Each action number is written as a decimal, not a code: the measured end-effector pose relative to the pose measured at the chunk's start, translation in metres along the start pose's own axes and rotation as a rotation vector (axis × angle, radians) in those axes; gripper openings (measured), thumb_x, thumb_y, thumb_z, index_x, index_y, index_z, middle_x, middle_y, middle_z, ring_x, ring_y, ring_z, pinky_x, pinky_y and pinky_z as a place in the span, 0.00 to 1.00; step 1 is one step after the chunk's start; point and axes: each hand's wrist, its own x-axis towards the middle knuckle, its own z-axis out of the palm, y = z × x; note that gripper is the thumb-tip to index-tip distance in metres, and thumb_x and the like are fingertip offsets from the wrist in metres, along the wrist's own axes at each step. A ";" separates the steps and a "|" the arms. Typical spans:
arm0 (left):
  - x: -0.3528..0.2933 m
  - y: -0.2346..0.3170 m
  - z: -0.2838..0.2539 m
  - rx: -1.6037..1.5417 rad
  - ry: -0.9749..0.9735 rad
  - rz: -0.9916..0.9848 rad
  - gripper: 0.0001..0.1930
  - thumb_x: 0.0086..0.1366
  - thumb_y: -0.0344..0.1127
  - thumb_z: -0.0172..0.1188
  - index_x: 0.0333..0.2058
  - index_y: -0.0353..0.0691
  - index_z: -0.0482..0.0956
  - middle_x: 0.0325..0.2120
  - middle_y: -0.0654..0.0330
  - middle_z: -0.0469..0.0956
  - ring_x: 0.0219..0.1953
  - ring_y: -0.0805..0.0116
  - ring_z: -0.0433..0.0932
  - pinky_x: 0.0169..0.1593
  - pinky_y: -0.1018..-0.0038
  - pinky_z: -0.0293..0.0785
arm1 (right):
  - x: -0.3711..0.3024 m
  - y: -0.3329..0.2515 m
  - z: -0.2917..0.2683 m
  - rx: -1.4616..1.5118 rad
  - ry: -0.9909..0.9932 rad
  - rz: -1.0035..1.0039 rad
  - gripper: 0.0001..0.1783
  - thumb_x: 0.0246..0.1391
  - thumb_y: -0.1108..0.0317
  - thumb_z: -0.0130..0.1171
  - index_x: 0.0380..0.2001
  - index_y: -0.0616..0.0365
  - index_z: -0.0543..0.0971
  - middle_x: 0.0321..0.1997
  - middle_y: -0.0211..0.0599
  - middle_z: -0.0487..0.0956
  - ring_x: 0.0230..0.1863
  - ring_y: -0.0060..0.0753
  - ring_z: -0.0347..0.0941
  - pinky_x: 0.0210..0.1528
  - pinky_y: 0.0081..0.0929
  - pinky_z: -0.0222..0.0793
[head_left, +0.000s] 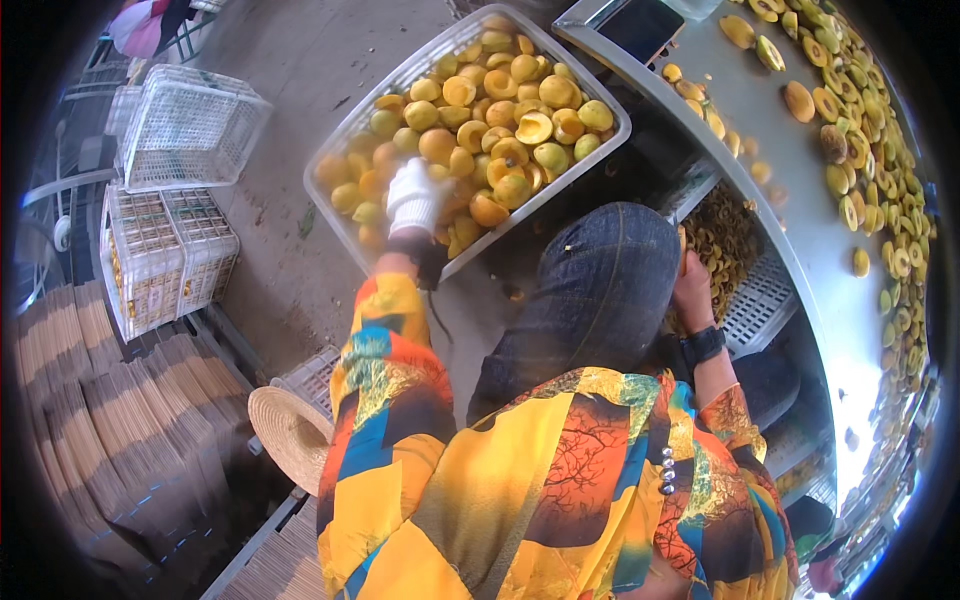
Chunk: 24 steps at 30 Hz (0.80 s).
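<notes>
My left hand (414, 196), in a white knitted glove, reaches into a white plastic crate (587, 157) of apricots. It touches or hovers just over the fruit at the crate's near left part; motion smears its fingers. Whole and halved yellow-orange apricots (497, 112) fill the crate, a few with open hollows facing up. Beside my right knee is my bare right hand (692, 292), with a dark band on the wrist. Its fingers are curled and partly hidden by the knee; a thin orange edge shows at them, too little to name.
A metal table (735, 85) curves along the right, with many apricot halves (868, 150) and a dark flat device (640, 28) on it. Below it a crate holds brown pits (722, 235). At left stand white crates (190, 125), stacked flat cardboard (120, 420) and a straw hat (285, 432).
</notes>
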 end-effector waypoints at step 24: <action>0.023 0.085 0.060 0.031 0.286 0.266 0.38 0.56 0.62 0.49 0.58 0.41 0.61 0.60 0.44 0.56 0.60 0.41 0.53 0.61 0.44 0.42 | 0.001 -0.027 -0.006 0.036 -0.158 -0.137 0.17 0.51 0.68 0.57 0.44 0.63 0.73 0.41 0.46 0.77 0.43 0.38 0.75 0.43 0.29 0.68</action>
